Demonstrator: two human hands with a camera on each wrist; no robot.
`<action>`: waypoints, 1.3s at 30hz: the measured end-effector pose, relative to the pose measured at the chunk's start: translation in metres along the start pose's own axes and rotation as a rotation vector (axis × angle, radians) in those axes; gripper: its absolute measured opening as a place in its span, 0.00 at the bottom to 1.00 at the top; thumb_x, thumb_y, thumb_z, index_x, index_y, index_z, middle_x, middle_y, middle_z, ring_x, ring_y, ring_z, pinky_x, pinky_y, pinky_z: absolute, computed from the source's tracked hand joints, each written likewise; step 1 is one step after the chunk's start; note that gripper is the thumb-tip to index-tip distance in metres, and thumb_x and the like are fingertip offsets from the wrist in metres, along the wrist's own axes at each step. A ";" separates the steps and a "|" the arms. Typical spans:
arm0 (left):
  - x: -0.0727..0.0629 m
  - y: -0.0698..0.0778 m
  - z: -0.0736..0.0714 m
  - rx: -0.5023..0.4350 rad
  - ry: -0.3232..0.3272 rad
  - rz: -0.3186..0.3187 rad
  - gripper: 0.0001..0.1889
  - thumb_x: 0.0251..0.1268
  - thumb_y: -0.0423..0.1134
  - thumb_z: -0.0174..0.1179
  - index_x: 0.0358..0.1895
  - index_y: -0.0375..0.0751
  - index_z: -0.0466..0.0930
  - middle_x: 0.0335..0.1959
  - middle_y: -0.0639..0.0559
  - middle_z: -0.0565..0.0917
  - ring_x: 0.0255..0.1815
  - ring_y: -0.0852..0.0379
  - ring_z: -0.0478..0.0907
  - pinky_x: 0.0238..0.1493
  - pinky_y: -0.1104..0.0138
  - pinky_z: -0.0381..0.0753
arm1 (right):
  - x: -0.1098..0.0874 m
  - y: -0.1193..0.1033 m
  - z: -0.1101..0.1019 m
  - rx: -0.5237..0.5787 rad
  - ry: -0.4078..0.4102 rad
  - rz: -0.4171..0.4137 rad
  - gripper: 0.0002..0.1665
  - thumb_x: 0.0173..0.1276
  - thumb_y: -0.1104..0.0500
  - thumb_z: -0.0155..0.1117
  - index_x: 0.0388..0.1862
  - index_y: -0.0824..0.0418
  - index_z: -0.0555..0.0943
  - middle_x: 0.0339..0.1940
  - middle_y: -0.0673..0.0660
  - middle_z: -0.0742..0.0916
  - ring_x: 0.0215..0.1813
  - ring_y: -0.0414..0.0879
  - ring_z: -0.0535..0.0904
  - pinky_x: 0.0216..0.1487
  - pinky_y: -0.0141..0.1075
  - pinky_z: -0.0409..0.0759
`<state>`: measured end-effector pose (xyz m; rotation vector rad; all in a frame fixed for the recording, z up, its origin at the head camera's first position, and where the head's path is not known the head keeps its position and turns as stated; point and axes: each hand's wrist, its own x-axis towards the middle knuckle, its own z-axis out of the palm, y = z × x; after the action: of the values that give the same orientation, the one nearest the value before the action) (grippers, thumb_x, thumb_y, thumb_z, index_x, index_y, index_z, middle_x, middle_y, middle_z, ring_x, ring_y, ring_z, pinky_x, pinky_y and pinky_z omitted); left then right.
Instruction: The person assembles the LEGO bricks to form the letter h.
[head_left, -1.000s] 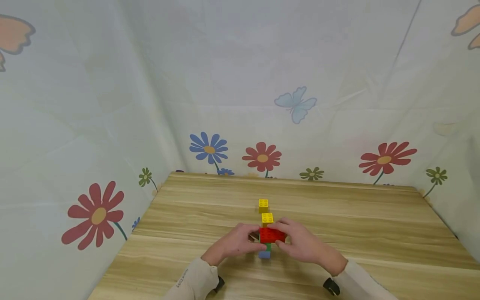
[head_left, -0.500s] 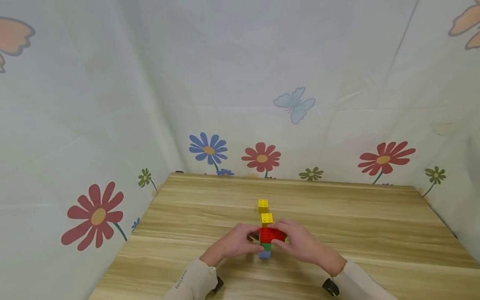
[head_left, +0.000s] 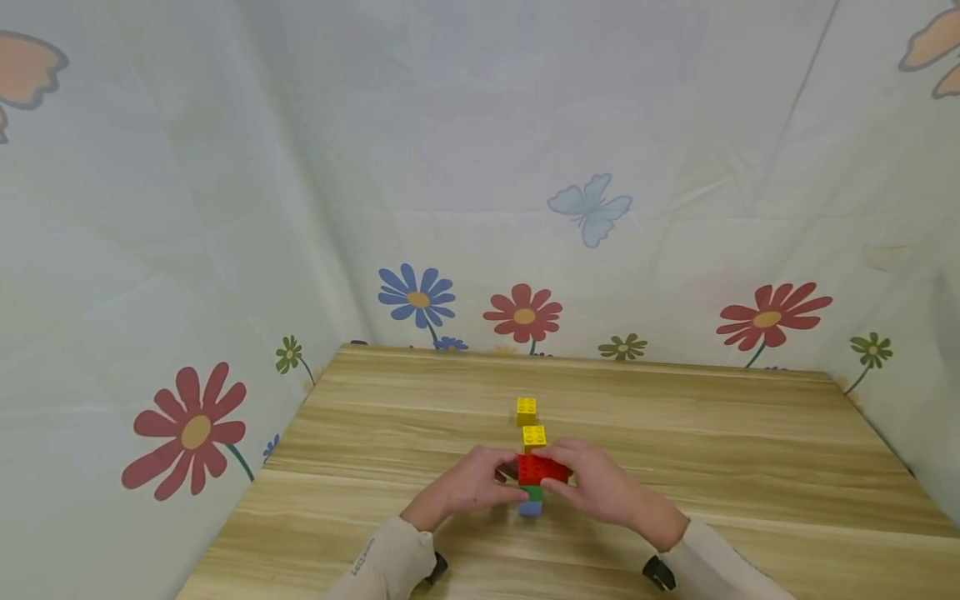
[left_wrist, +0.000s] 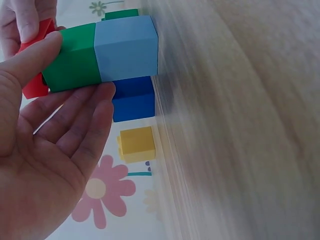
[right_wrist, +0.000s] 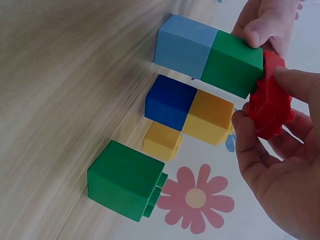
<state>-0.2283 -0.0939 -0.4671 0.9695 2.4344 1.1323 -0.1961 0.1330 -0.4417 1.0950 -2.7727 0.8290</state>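
A green block sits on a light blue block, making a short upright stack near the table's front. My left hand holds it, thumb on the green block's near side and fingers behind. On top is a red brick with studs, jutting out to the right. My right hand pinches this brick between thumb and fingers. In the right wrist view it looks slightly tilted against the green block; I cannot tell whether it is fully seated.
Just behind stands a yellow block on a dark blue block. Farther back is a single yellow block. Another green block stands to the right, hidden by my right hand in the head view. Flowered cloth surrounds the wooden table.
My right thumb has slid slightly left along the red brick's near side. Both hands otherwise stay almost still, and the blocks keep their places.
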 end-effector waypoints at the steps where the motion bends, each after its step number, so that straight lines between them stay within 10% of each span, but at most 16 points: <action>1: 0.000 0.000 0.000 -0.002 0.000 0.002 0.14 0.58 0.44 0.67 0.47 0.48 0.80 0.40 0.64 0.83 0.42 0.67 0.78 0.45 0.68 0.77 | 0.000 0.000 0.000 0.000 0.001 -0.004 0.23 0.66 0.53 0.64 0.58 0.60 0.78 0.48 0.51 0.82 0.44 0.40 0.76 0.44 0.34 0.78; 39: 0.002 -0.004 0.003 0.005 0.023 -0.005 0.13 0.57 0.43 0.68 0.45 0.49 0.80 0.40 0.63 0.83 0.41 0.68 0.79 0.44 0.71 0.77 | 0.007 -0.001 0.000 -0.020 -0.026 0.053 0.21 0.59 0.56 0.71 0.51 0.58 0.79 0.48 0.51 0.83 0.44 0.41 0.76 0.45 0.37 0.78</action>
<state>-0.2294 -0.0925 -0.4721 0.9559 2.4575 1.1427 -0.2005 0.1286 -0.4397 1.0414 -2.8360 0.7969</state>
